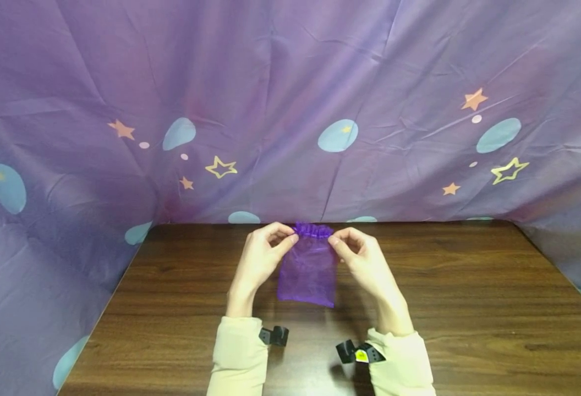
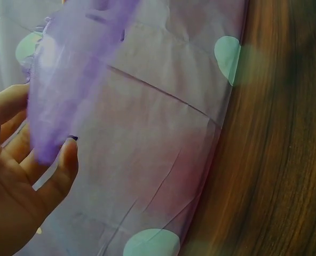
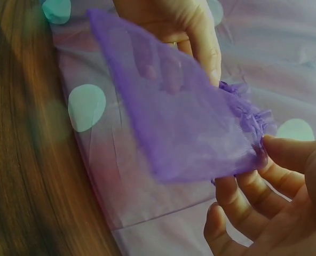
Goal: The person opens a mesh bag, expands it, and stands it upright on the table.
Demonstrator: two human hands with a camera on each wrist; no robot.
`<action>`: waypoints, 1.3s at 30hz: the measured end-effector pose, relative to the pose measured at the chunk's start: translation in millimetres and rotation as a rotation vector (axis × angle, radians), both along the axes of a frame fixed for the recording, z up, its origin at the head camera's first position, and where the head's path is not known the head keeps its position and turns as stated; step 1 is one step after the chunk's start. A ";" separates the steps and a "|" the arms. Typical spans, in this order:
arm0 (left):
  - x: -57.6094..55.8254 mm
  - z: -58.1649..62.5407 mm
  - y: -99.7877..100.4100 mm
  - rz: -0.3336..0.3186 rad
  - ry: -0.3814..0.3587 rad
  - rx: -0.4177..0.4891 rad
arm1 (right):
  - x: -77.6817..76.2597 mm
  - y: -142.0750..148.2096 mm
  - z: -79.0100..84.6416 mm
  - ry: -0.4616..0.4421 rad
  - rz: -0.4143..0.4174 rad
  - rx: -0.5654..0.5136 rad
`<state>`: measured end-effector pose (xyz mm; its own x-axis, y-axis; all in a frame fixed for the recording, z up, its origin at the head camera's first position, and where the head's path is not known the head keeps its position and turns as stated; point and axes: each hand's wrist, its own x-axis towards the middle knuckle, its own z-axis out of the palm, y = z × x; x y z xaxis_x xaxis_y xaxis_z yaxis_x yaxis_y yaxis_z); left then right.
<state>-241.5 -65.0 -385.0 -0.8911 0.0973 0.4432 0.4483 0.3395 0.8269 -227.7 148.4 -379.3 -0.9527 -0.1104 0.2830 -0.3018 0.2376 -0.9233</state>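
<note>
A sheer purple drawstring pouch (image 1: pixel 308 272) hangs between the two hands, its gathered, ruffled mouth at the top and its flat bottom edge toward the person. My left hand (image 1: pixel 262 250) pinches the left side of the gathered neck between thumb and forefinger. At the neck's right side, my right hand (image 1: pixel 362 256) does the same. Seen from the right wrist, the pouch (image 3: pixel 174 117) is see-through, with left-hand fingers showing behind the mesh. In the left wrist view the mesh (image 2: pixel 67 80) slants up from the left hand (image 2: pixel 30 170).
A dark brown wooden table (image 1: pixel 171 330) lies below the hands. Behind it and along both sides hangs a purple cloth (image 1: pixel 280 82) printed with stars and blue ovals. Small black cameras sit on both wrists, over light sleeves (image 1: pixel 238 357).
</note>
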 end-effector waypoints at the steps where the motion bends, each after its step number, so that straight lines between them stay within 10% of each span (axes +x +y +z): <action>1: 0.2 0.2 -0.1 -0.001 0.000 -0.001 | -0.2 -0.4 0.1 -0.003 -0.001 -0.002; 11: -0.8 -1.2 -0.4 -0.035 -0.030 0.017 | -1.9 -1.2 -3.8 0.042 -0.018 -0.015; 20: -2.0 -4.2 1.1 -0.182 -0.089 0.212 | -1.5 -1.5 -3.4 0.077 -0.057 -0.062; 39: -1.3 -5.6 5.0 -0.201 -0.068 0.240 | 0.5 0.5 -0.2 0.091 -0.076 -0.083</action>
